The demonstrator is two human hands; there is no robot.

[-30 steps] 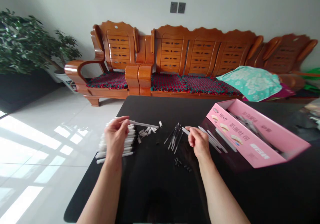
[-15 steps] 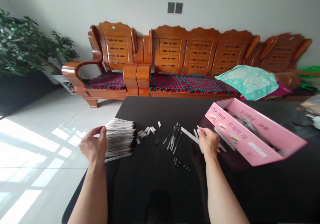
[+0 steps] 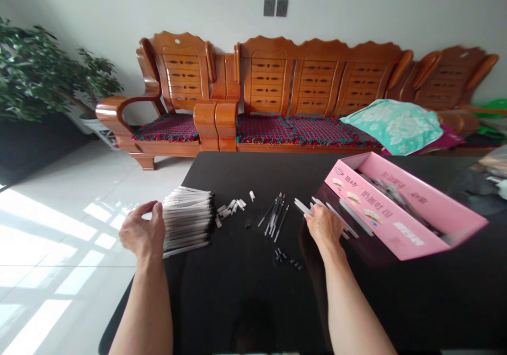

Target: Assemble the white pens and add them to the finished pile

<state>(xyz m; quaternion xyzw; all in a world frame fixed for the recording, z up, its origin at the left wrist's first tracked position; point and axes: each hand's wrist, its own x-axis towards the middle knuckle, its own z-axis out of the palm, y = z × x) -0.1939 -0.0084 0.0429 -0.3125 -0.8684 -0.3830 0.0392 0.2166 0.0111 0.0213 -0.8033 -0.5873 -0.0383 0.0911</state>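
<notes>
My left hand rests against the left end of a stack of white pens with black tips, fingers loosely curled and holding nothing. My right hand lies on loose white pen barrels beside the pink box, fingers curled over one of them. Between my hands lie thin pen refills, small white caps and a few small black parts, all on a black table.
The pink cardboard box stands open at the right with dark parts inside. Behind the table are wooden armchairs with red cushions, a turquoise pillow, and a potted plant at the left. White tiled floor lies left of the table.
My left hand moved from on top of the pen stack to its left end, and the pen it held now lies on the stack. My right hand moved right onto the loose barrels.
</notes>
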